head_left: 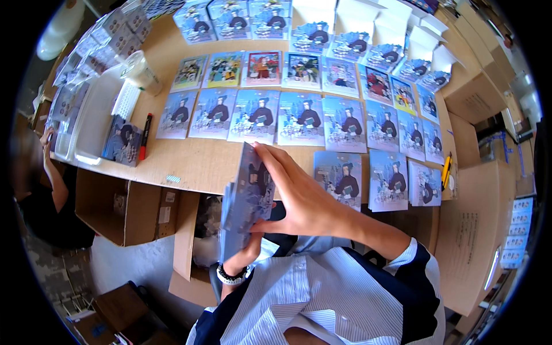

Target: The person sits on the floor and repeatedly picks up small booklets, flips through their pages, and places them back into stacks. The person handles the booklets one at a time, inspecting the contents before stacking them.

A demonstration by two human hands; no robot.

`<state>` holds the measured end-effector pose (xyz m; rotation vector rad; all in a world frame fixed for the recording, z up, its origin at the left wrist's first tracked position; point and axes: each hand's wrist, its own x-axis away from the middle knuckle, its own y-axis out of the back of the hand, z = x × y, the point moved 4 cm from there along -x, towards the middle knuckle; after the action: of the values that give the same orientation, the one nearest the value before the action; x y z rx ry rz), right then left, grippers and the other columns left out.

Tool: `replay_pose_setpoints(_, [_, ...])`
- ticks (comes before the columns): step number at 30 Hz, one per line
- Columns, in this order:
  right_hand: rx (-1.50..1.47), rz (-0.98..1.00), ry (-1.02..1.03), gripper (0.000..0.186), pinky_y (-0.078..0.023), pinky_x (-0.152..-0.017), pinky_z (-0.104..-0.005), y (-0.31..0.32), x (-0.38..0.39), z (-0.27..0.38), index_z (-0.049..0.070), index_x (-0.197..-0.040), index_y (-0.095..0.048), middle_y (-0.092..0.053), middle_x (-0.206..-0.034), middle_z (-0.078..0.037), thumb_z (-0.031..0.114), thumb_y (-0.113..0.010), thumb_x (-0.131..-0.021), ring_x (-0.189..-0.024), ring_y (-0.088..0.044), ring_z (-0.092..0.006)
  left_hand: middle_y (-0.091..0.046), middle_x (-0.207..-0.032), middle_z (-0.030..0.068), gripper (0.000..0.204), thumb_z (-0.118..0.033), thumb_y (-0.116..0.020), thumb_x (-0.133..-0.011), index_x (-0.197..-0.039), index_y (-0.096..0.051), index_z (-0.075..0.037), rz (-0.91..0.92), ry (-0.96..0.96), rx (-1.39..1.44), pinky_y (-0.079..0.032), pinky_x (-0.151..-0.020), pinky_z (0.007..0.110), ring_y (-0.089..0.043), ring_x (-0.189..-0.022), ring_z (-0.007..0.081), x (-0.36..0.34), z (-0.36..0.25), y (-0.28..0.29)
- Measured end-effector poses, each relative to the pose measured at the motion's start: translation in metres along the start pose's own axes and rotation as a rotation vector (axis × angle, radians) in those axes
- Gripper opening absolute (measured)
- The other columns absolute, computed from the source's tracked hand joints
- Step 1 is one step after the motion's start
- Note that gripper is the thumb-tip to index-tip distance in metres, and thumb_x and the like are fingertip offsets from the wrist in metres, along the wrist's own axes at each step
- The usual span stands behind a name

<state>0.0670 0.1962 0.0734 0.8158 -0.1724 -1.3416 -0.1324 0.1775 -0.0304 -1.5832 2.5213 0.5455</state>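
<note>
Upright in front of my chest is a stack of blue printed cards point(250, 190), seen nearly edge-on. My left hand point(246, 256) grips it from below, most of its fingers hidden behind the stack. My right hand point(305, 201) clasps the right side, fingers at the top edge and thumb lower down. A few cards stick out unevenly at the left side. Beyond my hands, blue card piles point(260, 117) with a dark-sweatered figure lie in a curved row. Just right of my right hand are more such piles point(338, 179) near the table's front edge.
Behind the piles runs a row of colourful cards point(262, 68), then blue boxes point(269, 20), some with raised lids. At left stand a clear plastic bin point(95, 126), a cup point(142, 73) and a red marker point(145, 137). Cardboard boxes point(477, 230) flank the table. Another person's arm point(54, 172) shows far left.
</note>
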Motion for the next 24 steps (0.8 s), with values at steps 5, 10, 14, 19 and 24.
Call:
replay_pose_setpoints(5, [0.027, -0.176, -0.036, 0.128, -0.040, -0.112, -0.0491, 0.021, 0.020, -0.007, -0.004, -0.156, -0.012, -0.032, -0.149, -0.029, 0.034, -0.093, -0.065, -0.137, -0.040, -0.0473, -0.063, -0.130, 0.0183, 0.050, 0.007, -0.055, -0.090, -0.139, -0.048, 0.003, 0.077, -0.043, 0.136, -0.049, -0.099, 0.039, -0.063, -0.116, 0.0293, -0.026, -0.040, -0.021])
replay_pose_setpoints(10, [0.381, -0.470, 0.023, 0.125, -0.049, -0.103, -0.0490, 0.065, 0.040, -0.015, -0.004, -0.154, -0.019, -0.038, -0.146, -0.029, 0.031, -0.093, -0.059, -0.131, -0.047, -0.0450, -0.071, -0.118, 0.0176, 0.039, 0.004, -0.056, -0.092, -0.132, -0.056, 0.001, 0.052, 0.062, 0.246, -0.050, -0.093, 0.034, -0.067, -0.110, 0.0269, -0.030, -0.043, -0.033])
replay_pose_setpoints(14, [0.472, -0.538, 0.003, 0.126, -0.047, -0.106, -0.0487, 0.084, 0.055, -0.017, -0.004, -0.153, -0.020, -0.040, -0.146, -0.028, 0.025, -0.094, -0.055, -0.134, -0.043, -0.0441, -0.072, -0.118, 0.0182, 0.036, 0.001, -0.057, -0.095, -0.130, -0.055, 0.000, 0.018, 0.140, 0.356, -0.051, -0.090, 0.034, -0.068, -0.108, 0.0252, -0.029, -0.029, -0.044])
replay_pose_setpoints(19, [0.345, -0.582, -0.003, 0.132, -0.043, -0.110, -0.0499, 0.094, 0.069, -0.027, -0.004, -0.153, -0.016, -0.036, -0.149, -0.027, 0.023, -0.096, -0.051, -0.136, -0.039, -0.0458, -0.071, -0.119, 0.0201, 0.035, 0.000, -0.057, -0.096, -0.130, -0.054, 0.000, 0.029, 0.177, 0.393, -0.052, -0.086, 0.032, -0.069, -0.107, 0.0246, -0.024, -0.017, -0.052])
replay_pose_setpoints(24, [0.329, -0.616, 0.015, 0.132, -0.044, -0.109, -0.0499, 0.096, 0.075, -0.032, -0.004, -0.153, -0.015, -0.037, -0.147, -0.029, 0.024, -0.096, -0.053, -0.136, -0.040, -0.0455, -0.070, -0.123, 0.0200, 0.035, 0.001, -0.054, -0.097, -0.132, -0.053, 0.001, 0.100, 0.191, 0.366, -0.051, -0.086, 0.033, -0.068, -0.109, 0.0242, -0.027, -0.026, -0.058])
